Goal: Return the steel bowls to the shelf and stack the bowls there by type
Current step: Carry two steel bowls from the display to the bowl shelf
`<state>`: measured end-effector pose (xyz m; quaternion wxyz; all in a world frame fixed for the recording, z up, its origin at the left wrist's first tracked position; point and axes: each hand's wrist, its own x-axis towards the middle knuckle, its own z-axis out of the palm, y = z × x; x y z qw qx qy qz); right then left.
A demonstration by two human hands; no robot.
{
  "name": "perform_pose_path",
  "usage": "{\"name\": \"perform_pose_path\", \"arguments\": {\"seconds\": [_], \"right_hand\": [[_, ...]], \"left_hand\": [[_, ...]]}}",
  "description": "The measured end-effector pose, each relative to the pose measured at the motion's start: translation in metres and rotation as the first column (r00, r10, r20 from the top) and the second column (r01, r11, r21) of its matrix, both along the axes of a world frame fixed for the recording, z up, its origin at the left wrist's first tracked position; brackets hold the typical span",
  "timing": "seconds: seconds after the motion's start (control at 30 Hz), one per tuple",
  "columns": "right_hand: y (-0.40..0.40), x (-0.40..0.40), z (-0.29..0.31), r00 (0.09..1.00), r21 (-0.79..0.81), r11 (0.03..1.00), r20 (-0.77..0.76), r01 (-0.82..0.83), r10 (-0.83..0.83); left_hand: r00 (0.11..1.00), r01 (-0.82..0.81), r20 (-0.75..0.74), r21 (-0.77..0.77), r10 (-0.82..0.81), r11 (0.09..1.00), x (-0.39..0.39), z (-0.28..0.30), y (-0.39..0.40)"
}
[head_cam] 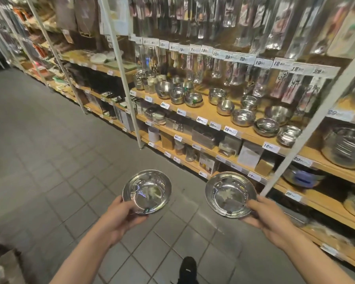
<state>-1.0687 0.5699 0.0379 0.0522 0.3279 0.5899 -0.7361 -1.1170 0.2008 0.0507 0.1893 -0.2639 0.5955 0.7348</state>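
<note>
I carry two shallow, wide-rimmed steel bowls over the tiled floor in front of the shelving. My left hand (122,215) grips the near rim of the left bowl (150,191). My right hand (263,215) holds the near right rim of the right bowl (229,194). Both bowls face up and are held level. On the wooden shelf (211,111) above and to the right stand several loose steel bowls, among them a deep one (243,117), a shallow one (266,126) and a small stack of wide-rimmed dishes (289,135).
A white slanted upright post (307,128) crosses in front of the shelf near my right hand. Large steel basins (345,148) sit at the far right. Boxes and jars fill the lower shelves. Packed cutlery hangs above. My black shoe (188,269) is below.
</note>
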Motion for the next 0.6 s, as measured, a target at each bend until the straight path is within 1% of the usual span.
{"name": "perform_pose_path", "arguments": {"seconds": [0.13, 0.33, 0.43, 0.6], "right_hand": [[0.013, -0.084, -0.005, 1.0, 0.003, 1.0, -0.03, 0.008, -0.008], [0.024, -0.205, 0.005, 0.999, -0.02, 1.0, -0.023, 0.023, -0.024], [0.024, -0.251, 0.012, 0.999, -0.025, 0.998, -0.009, 0.053, -0.053], [0.027, -0.321, 0.005, 0.988, -0.01, 0.988, 0.033, 0.154, -0.154]], "left_hand": [[1.0, 0.013, -0.003, -0.021, -0.013, 1.0, -0.09, -0.001, 0.007], [0.999, 0.037, -0.019, -0.026, -0.038, 0.999, -0.223, 0.006, 0.008], [0.999, 0.046, -0.002, -0.015, -0.046, 0.999, -0.276, 0.002, 0.012], [0.989, 0.142, 0.046, 0.015, -0.143, 0.99, -0.375, -0.016, 0.032]]}}
